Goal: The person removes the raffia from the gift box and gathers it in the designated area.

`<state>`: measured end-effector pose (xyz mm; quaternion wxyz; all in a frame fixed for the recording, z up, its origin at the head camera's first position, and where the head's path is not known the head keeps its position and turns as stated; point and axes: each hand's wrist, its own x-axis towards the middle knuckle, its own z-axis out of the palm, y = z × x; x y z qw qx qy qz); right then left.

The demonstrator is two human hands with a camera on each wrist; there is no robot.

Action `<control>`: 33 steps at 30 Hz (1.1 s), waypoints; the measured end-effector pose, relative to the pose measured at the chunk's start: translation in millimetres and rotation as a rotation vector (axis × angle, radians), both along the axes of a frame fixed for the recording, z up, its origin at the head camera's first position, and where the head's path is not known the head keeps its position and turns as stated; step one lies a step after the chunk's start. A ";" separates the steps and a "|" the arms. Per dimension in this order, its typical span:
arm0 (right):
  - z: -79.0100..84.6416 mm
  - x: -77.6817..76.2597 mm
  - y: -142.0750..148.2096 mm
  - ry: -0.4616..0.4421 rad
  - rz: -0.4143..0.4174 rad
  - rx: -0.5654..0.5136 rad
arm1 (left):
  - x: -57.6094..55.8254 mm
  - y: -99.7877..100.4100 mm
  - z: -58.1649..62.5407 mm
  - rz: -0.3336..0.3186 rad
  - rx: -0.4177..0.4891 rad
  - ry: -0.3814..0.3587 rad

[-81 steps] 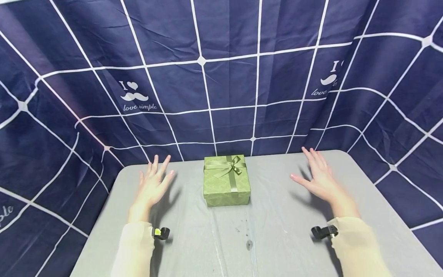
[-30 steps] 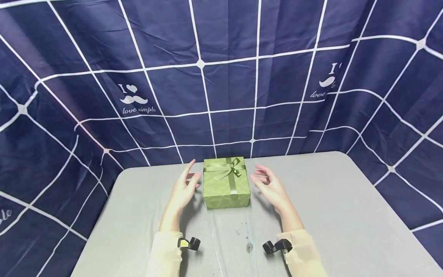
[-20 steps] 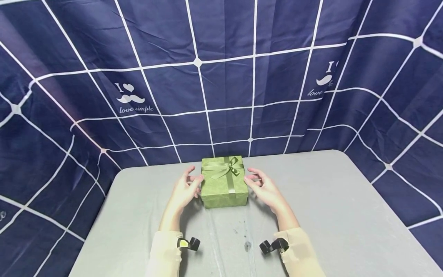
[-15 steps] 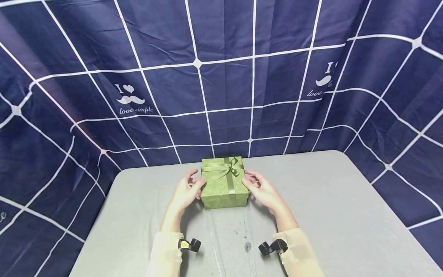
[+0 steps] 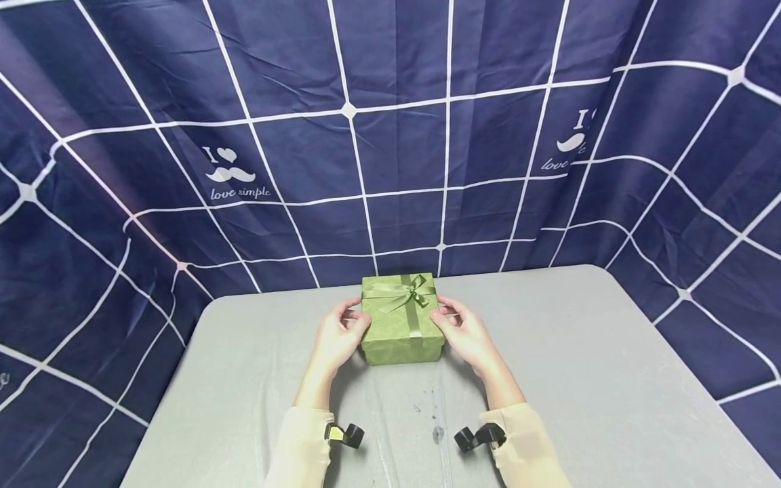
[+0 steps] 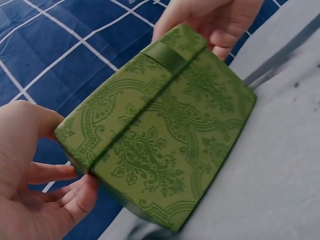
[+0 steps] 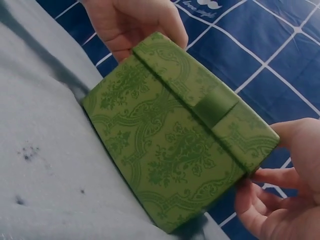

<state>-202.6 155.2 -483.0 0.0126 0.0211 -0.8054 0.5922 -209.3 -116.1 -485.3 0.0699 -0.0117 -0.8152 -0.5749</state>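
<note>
A green patterned gift box (image 5: 399, 328) with a ribbon bow on its lid sits toward the back of the table. My left hand (image 5: 338, 339) holds the lid's left side, thumb at the top edge and fingertips at the lid's lower rim. On the opposite side, my right hand (image 5: 468, 337) grips the lid the same way. Both wrist views show the lid (image 6: 112, 105) down over the box body, its rim line running across the front. In the right wrist view, a ribbon band (image 7: 215, 107) crosses the lid's front side. The box's back is hidden.
The grey table (image 5: 610, 379) has rounded back corners and a few dark spots (image 5: 437, 434) near the front middle. A dark blue curtain (image 5: 403, 149) with white lines encloses the back and both sides. A small black camera (image 5: 354, 436) is strapped at the left wrist.
Both hands came in from the table's sides to the box, and their fingers closed on its lid. The box has since shifted slightly to the right.
</note>
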 end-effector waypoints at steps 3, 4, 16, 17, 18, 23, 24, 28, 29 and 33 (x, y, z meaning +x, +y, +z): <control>-0.2 -1.3 1.7 0.000 -0.025 -0.004 | 0.5 4.2 -0.2 0.004 -0.020 0.015; -0.3 -1.5 2.8 0.001 -0.031 -0.002 | 0.6 5.9 -0.2 0.000 -0.020 0.024; 1.7 -0.4 7.9 -0.011 -0.044 0.001 | 2.2 12.0 0.3 -0.041 -0.044 0.094; 1.8 -0.3 7.9 -0.011 -0.043 0.001 | 2.3 11.8 0.4 -0.043 -0.045 0.095; 1.5 -0.6 8.0 -0.012 -0.043 0.002 | 2.5 11.7 0.7 -0.045 -0.045 0.097; 2.9 -0.6 7.7 -0.012 -0.041 0.002 | 2.3 11.4 1.9 -0.051 -0.040 0.103; 3.1 -0.6 7.7 -0.012 -0.041 0.004 | 2.3 11.4 2.1 -0.051 -0.040 0.104; 5.5 0.2 6.9 -0.009 -0.042 0.019 | 2.8 11.4 3.5 -0.051 -0.031 0.099; 5.9 0.1 6.9 -0.010 -0.042 0.021 | 3.0 11.4 4.0 -0.051 -0.027 0.098; 8.1 0.5 7.2 -0.007 -0.041 0.022 | 3.8 11.5 6.6 -0.052 -0.011 0.101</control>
